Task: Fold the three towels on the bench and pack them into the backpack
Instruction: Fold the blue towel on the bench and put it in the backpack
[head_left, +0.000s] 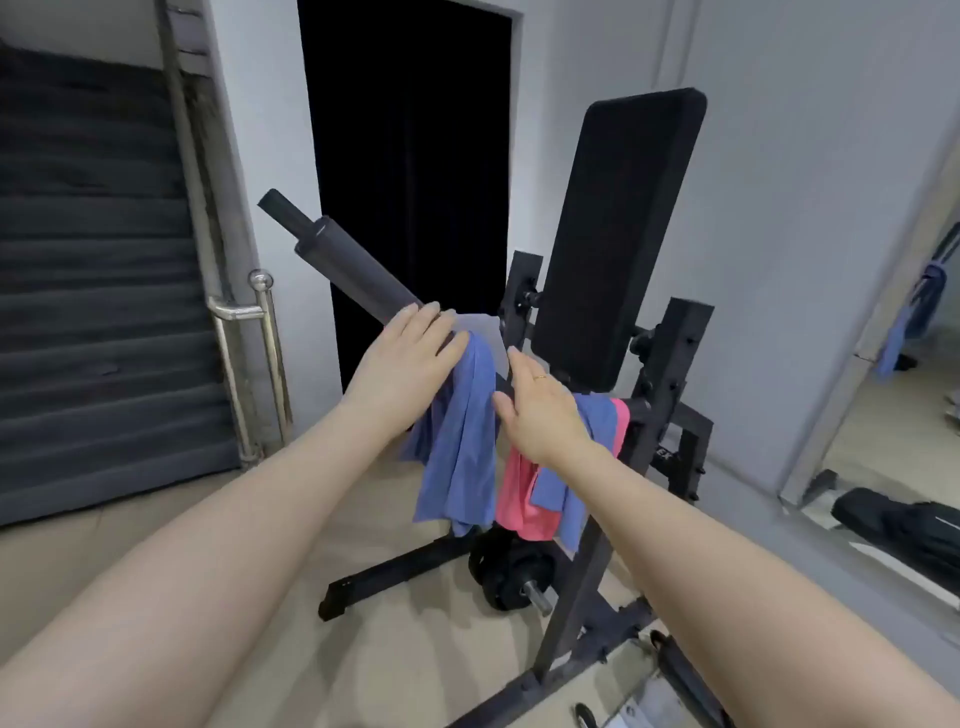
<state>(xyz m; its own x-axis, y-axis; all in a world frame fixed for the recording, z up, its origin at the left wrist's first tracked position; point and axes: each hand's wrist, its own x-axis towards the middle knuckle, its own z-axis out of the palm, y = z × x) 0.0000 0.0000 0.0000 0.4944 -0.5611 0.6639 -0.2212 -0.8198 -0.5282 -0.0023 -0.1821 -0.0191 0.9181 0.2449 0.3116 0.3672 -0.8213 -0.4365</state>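
A black weight bench (618, 234) stands by the wall with a padded bar (353, 270) carrying three draped towels, blue (457, 447), pink (519, 493) and blue (563, 493), the left hand (405, 364) flat on the first, the right hand (540, 410) hovering spread, gripping nothing.

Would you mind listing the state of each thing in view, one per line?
Left blue towel: unfolded, draped over the bar.
Pink towel: unfolded, hanging.
Right blue towel: unfolded, hanging.
Left hand: open, on the left towel's top.
Right hand: open, by the towels.
Backrest: raised upright.
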